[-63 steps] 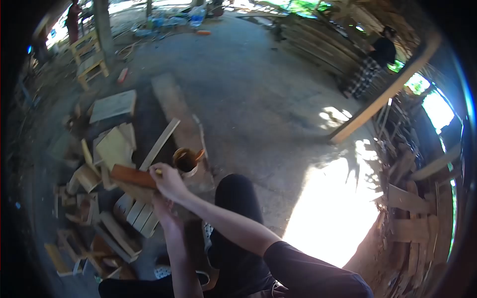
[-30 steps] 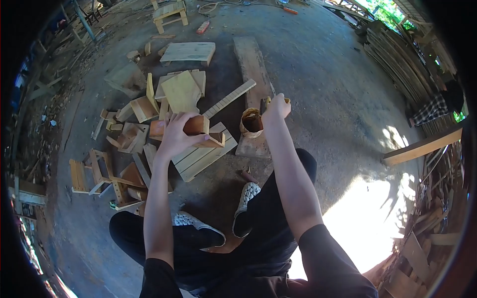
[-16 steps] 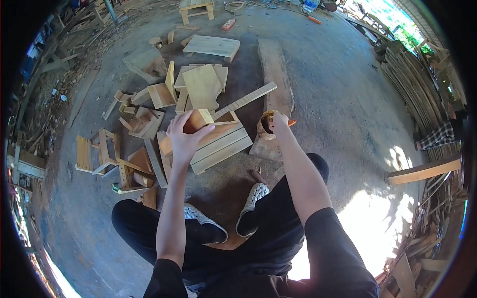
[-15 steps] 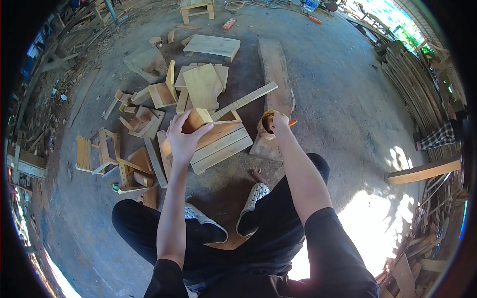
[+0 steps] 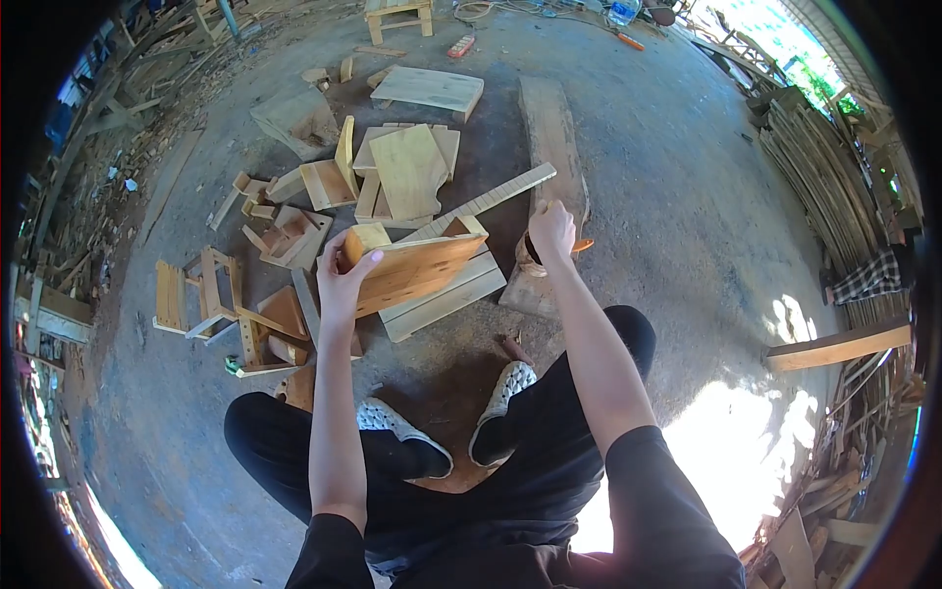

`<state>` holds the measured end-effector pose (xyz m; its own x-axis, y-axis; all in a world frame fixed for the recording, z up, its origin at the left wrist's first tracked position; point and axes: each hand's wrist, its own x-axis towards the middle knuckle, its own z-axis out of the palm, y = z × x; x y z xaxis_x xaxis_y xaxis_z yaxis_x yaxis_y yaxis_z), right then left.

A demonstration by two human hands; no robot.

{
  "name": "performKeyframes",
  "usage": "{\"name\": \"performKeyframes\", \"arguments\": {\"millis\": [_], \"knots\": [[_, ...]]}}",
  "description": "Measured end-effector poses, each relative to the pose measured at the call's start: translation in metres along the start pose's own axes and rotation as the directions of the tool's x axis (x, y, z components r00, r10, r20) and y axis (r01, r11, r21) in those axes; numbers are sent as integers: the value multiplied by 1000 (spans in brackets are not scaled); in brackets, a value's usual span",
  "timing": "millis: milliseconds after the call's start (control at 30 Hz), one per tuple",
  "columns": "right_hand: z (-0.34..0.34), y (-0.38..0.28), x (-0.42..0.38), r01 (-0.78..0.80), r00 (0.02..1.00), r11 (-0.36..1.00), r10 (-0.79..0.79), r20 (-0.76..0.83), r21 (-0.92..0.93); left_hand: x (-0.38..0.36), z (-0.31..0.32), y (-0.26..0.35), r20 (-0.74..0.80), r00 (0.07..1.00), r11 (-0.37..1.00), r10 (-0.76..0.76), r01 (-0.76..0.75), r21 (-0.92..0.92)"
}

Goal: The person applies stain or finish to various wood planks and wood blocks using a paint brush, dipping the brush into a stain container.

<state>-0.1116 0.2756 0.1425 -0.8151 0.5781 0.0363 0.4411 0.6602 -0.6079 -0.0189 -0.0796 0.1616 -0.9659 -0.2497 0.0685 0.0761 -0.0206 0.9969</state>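
Note:
My left hand (image 5: 345, 272) is wrapped round the left end of a wooden box piece (image 5: 422, 270), its broad brown face tilted up toward me. To the right, my right hand (image 5: 552, 232) is closed above a round container (image 5: 528, 257); what its fingers hold, if anything, is hidden. An orange handle (image 5: 584, 244) sticks out beside that wrist. Behind the box piece lies a slatted pale panel (image 5: 446, 299), partly covered. A long narrow strip (image 5: 505, 191) slants up to the right from behind the box piece.
Wooden parts lie on the floor ahead and to the left, among them a curved-edge board (image 5: 407, 169), a pale board (image 5: 429, 90) and small frames (image 5: 208, 293). A long plank (image 5: 551, 128) stretches ahead. Stacked strips (image 5: 810, 177) and a person's checked sleeve (image 5: 868, 278) are at the right.
The box piece has turned so its broad face shows more. My right hand has risen slightly from the container's opening. The view has shifted a little.

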Motion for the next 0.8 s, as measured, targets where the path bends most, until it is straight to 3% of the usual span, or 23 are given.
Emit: {"name": "performKeyframes", "arguments": {"millis": [67,200,267,633,800], "knots": [[-9,-12,-3,168,985,983,-169,-13,-69,-2,-3,-2,9,1000,999,7,-7,32],[-19,-14,5,160,987,986,-159,29,-48,-3,-2,-4,42,994,992,102,-105,70],[-22,-12,12,72,993,997,-71,89,2,-4,0,-2,36,994,991,103,-105,78],[-21,5,22,50,994,999,-48,100,-13,-14,17,18,93,989,992,118,-122,39],[-17,6,22,10,999,1000,-11,32,25,-15,23,22,137,978,962,155,-181,202]]}}
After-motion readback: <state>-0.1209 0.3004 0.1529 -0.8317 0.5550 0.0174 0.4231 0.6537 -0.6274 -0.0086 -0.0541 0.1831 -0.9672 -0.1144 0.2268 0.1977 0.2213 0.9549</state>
